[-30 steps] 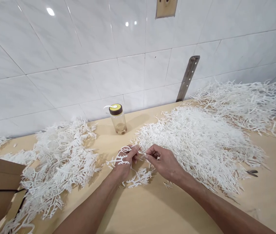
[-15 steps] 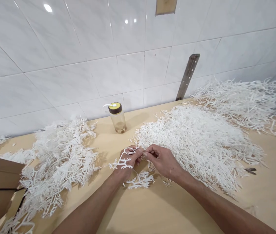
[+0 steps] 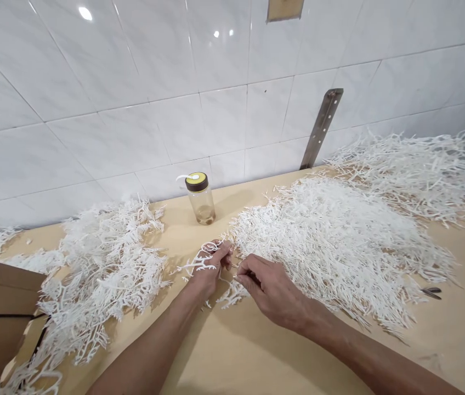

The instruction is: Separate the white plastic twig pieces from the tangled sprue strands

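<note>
My left hand [image 3: 211, 271] is closed on a white branched plastic sprue [image 3: 196, 263], whose stubby twigs stick out over the back of the hand. Just to the right, my right hand [image 3: 271, 289] is in a pinch, thumb against forefinger; whatever lies between the fingertips is too small to make out. A small gap separates the two hands. Beneath them another white branched piece [image 3: 232, 294] lies on the table, partly covered by the hands. Close by on the right spreads a large heap of thin white plastic sticks [image 3: 335, 247].
Tangled white branched pieces [image 3: 105, 269] are heaped at left, beside a cardboard box [image 3: 2, 307]. A clear jar [image 3: 202, 206] with a yellow and black lid stands near the tiled wall. Longer white strands [image 3: 430, 170] lie back right; a small dark tool [image 3: 432, 293] rests at right.
My right hand has drawn away from the left, down and slightly right. My left hand has shifted slightly, with the sprue still in it. The view has moved a little.
</note>
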The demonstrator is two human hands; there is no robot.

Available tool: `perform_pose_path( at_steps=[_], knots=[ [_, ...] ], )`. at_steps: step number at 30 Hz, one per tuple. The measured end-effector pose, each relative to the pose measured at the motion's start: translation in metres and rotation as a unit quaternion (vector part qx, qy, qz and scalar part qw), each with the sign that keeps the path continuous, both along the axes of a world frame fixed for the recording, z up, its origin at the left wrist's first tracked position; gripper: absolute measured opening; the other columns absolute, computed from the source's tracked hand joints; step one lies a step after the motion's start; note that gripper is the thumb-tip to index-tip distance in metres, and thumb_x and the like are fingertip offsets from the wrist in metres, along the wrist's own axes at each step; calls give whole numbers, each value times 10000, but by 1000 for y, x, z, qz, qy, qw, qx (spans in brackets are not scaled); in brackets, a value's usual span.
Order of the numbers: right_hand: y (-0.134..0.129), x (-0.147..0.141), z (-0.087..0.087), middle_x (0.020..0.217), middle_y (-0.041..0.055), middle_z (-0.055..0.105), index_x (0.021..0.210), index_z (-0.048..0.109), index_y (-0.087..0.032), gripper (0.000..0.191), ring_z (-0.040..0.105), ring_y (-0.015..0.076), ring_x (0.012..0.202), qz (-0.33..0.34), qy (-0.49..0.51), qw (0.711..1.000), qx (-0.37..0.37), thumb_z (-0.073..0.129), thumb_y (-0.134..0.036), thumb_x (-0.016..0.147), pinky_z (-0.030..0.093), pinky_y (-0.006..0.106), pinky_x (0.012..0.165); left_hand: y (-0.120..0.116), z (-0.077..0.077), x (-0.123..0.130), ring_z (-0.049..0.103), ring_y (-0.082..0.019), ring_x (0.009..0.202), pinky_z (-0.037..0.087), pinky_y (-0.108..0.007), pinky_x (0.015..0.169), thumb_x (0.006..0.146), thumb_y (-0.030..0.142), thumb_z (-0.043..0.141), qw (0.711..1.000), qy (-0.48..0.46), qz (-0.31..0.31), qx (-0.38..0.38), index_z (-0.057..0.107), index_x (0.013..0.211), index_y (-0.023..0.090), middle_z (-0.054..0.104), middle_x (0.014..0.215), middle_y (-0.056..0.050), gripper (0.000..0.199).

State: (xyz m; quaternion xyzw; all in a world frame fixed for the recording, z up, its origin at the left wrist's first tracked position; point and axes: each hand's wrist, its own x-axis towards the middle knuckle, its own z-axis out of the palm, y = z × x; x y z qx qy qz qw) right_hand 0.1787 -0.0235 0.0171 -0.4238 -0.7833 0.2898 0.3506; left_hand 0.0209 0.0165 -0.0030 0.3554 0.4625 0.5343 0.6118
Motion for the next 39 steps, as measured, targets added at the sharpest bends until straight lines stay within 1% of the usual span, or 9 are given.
perform_pose_path(
  at_steps=[5, 9, 11, 15, 18, 21, 29, 35, 39],
  knots=[
    [13, 15, 3, 780, 38, 603, 845, 569, -205, 129, 544, 160, 651, -115, 43, 991, 60, 507, -262, 943, 437, 289, 574, 4, 6, -7, 573, -112, 609, 471, -240, 595, 753, 466, 760, 991, -103, -73, -41, 681, 846, 123, 642, 745, -38, 364],
    [24, 30, 3, 899, 84, 609, 1035, 597, -176, 210, 535, 160, 638, -225, 14, 970, 96, 511, -338, 931, 446, 302, 553, 4, 7, -9, 611, -153, 634, 496, -270, 585, 870, 558, 584, 985, -133, -97, -57, 671, 917, 114, 660, 774, -84, 455],
    [23, 31, 4, 822, 61, 615, 1066, 601, -178, 269, 534, 157, 607, -215, 15, 976, 32, 513, -393, 931, 435, 292, 530, 3, 9, -7, 633, -176, 665, 513, -290, 603, 908, 548, 522, 984, -132, -104, -54, 666, 951, 109, 667, 789, -103, 464],
    [15, 23, 6, 729, 24, 630, 1005, 630, -197, 305, 560, 159, 618, -75, 4, 992, -103, 470, -451, 954, 424, 276, 552, -1, 14, -2, 650, -199, 727, 531, -317, 662, 950, 498, 463, 987, -131, -84, -39, 660, 994, 103, 675, 823, -125, 443],
    [8, 18, 11, 681, 2, 611, 971, 629, -202, 316, 546, 144, 581, 2, -23, 990, -141, 447, -460, 966, 398, 265, 553, -2, 16, -1, 649, -197, 744, 526, -311, 677, 951, 490, 468, 989, -135, -60, -22, 663, 974, 98, 677, 830, -130, 438],
    [4, 18, 16, 676, -5, 607, 937, 620, -201, 291, 537, 135, 573, 34, -57, 985, -158, 470, -450, 957, 388, 259, 566, 1, 14, -3, 645, -197, 737, 523, -313, 669, 950, 483, 475, 990, -137, -38, -22, 658, 967, 95, 676, 820, -128, 429],
    [2, 14, 7, 799, 30, 680, 1001, 649, -211, 210, 581, 180, 695, 40, -113, 981, -150, 553, -364, 895, 397, 280, 643, 7, 14, -5, 651, -200, 735, 527, -337, 703, 957, 443, 476, 990, -142, -5, -18, 646, 955, 90, 676, 814, -125, 392],
    [10, 13, 0, 690, -4, 659, 950, 662, -214, 190, 550, 159, 596, -40, -39, 986, -158, 530, -335, 884, 388, 263, 580, 6, 16, -4, 666, -204, 739, 541, -360, 760, 951, 455, 487, 987, -158, -18, -29, 648, 954, 93, 685, 812, -129, 396],
    [16, 22, 6, 713, -6, 655, 905, 661, -210, 217, 520, 147, 583, -110, -11, 984, -143, 552, -392, 857, 382, 260, 556, 7, 16, -9, 669, -199, 703, 550, -341, 723, 939, 476, 502, 982, -147, -83, -85, 651, 926, 89, 688, 787, -126, 415]
  ],
)
